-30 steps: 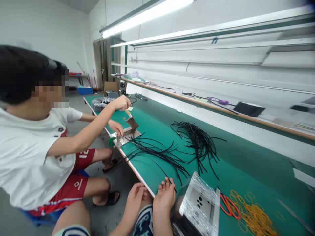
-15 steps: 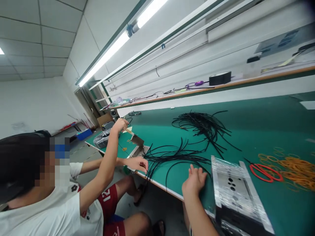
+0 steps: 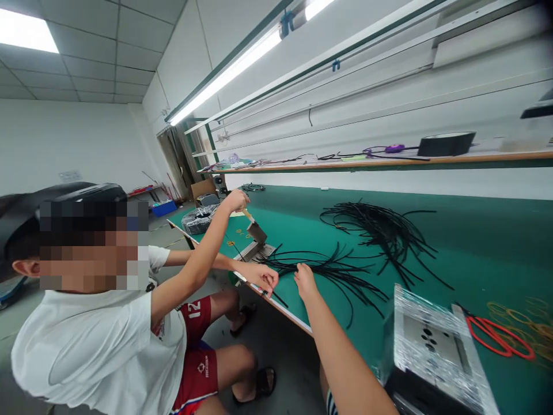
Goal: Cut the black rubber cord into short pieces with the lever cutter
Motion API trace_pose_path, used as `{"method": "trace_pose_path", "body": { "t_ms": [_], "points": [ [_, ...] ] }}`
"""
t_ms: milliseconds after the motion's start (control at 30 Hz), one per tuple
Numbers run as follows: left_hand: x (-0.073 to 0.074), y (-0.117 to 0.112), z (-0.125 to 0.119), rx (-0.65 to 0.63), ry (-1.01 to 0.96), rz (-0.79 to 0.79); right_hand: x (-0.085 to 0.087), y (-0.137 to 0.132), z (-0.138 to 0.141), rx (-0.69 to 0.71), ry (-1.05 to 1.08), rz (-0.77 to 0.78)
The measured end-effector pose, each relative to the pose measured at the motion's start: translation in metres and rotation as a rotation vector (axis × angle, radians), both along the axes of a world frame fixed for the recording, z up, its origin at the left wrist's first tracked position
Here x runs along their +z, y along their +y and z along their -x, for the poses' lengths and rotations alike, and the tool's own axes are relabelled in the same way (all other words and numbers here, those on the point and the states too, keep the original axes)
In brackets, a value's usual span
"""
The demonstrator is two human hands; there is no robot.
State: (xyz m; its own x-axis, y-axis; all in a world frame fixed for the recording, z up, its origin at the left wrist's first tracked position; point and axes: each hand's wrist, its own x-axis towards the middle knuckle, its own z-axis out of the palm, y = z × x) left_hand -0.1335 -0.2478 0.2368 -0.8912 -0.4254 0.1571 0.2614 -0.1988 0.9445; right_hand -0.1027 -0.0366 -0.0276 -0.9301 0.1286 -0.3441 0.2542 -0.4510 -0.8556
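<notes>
My left hand (image 3: 306, 281) reaches across the green bench, its bent fingertips closed at the near edge of a loose bunch of thin black cables (image 3: 332, 268). How many strands lie between the fingers is hidden. My right hand is out of view. Left of my hand, a co-worker's hand (image 3: 262, 278) is at the near ends of the same cables. The co-worker's other hand (image 3: 237, 200) grips the handle of a small metal lever cutter (image 3: 257, 233), its blade arm raised. The cables' far-left ends lie by the cutter's base.
A larger pile of black cables (image 3: 384, 227) lies behind. At right are a film-wrapped metal fixture (image 3: 432, 340), red-handled scissors (image 3: 501, 337) and yellow rubber bands (image 3: 518, 317). A wrapped coil (image 3: 196, 220) sits far left. The shelf (image 3: 367, 164) holds black tape (image 3: 447, 144).
My left hand has moved left and forward from the bare bench beside the fixture to the cable bunch, and its fingers have closed. The view has swung right to left.
</notes>
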Motion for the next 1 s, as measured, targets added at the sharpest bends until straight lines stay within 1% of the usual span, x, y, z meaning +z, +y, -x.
{"method": "trace_pose_path", "body": {
  "t_ms": [67, 100, 133, 167, 200, 233, 267, 300, 367, 400, 433, 467, 500, 533, 567, 600, 633, 667, 733, 800, 867, 933, 1000],
  "points": [
    [0.004, 0.0, 0.001, 0.018, -0.061, 0.042, -0.001, 0.002, -0.017, 0.023, 0.005, -0.017],
    [0.002, 0.002, 0.0, 0.027, -0.091, 0.058, -0.005, 0.003, -0.031, 0.045, 0.016, -0.024],
    [-0.004, 0.005, -0.004, 0.036, -0.117, 0.064, -0.011, 0.005, -0.049, 0.077, 0.034, -0.029],
    [-0.014, 0.01, -0.011, 0.046, -0.141, 0.062, -0.017, 0.006, -0.067, 0.121, 0.051, -0.035],
    [-0.03, 0.017, -0.023, 0.056, -0.163, 0.053, -0.023, 0.006, -0.084, 0.197, 0.076, -0.039],
    [-0.051, 0.027, -0.04, 0.069, -0.182, 0.039, -0.027, 0.006, -0.099, 0.296, 0.138, -0.049],
    [-0.076, 0.041, -0.063, 0.078, -0.205, 0.019, -0.031, 0.005, -0.111, 0.341, 0.235, -0.072],
    [-0.104, 0.057, -0.09, 0.087, -0.23, 0.001, -0.032, 0.003, -0.119, 0.36, 0.323, -0.1],
    [-0.165, 0.093, -0.155, 0.097, -0.283, -0.026, -0.032, 0.0, -0.127, 0.341, 0.436, -0.147],
    [-0.195, 0.111, -0.187, 0.099, -0.312, -0.036, -0.03, 0.0, -0.127, 0.323, 0.454, -0.158],
    [-0.223, 0.127, -0.217, 0.1, -0.331, -0.042, -0.028, 0.001, -0.127, 0.311, 0.457, -0.157],
    [-0.248, 0.14, -0.241, 0.1, -0.354, -0.046, -0.026, 0.004, -0.128, 0.307, 0.456, -0.146],
    [-0.269, 0.15, -0.257, 0.102, -0.37, -0.048, -0.024, 0.008, -0.128, 0.304, 0.46, -0.13],
    [-0.284, 0.157, -0.265, 0.113, -0.37, -0.054, -0.023, 0.014, -0.13, 0.301, 0.465, -0.115],
    [-0.295, 0.162, -0.264, 0.091, -0.364, -0.097, -0.023, 0.022, -0.133, 0.299, 0.473, -0.1],
    [-0.3, 0.165, -0.257, 0.067, -0.335, -0.131, -0.024, 0.031, -0.137, 0.294, 0.483, -0.084],
    [-0.301, 0.168, -0.244, 0.028, -0.31, -0.161, -0.026, 0.041, -0.141, 0.283, 0.491, -0.061],
    [-0.298, 0.171, -0.229, -0.017, -0.292, -0.197, -0.028, 0.051, -0.145, 0.274, 0.495, -0.033],
    [-0.287, 0.18, -0.199, -0.101, -0.271, -0.27, -0.032, 0.072, -0.153, 0.26, 0.481, 0.035],
    [-0.277, 0.194, -0.179, -0.174, -0.263, -0.332, -0.033, 0.088, -0.158, 0.219, 0.434, 0.115],
    [-0.273, 0.211, -0.171, -0.231, -0.254, -0.366, -0.031, 0.098, -0.161, 0.128, 0.355, 0.216],
    [-0.275, 0.228, -0.169, -0.268, -0.26, -0.388, -0.028, 0.1, -0.159, 0.008, 0.272, 0.319],
    [-0.28, 0.242, -0.167, -0.254, -0.262, -0.415, -0.027, 0.098, -0.153, -0.073, 0.219, 0.372]
  ]
}}
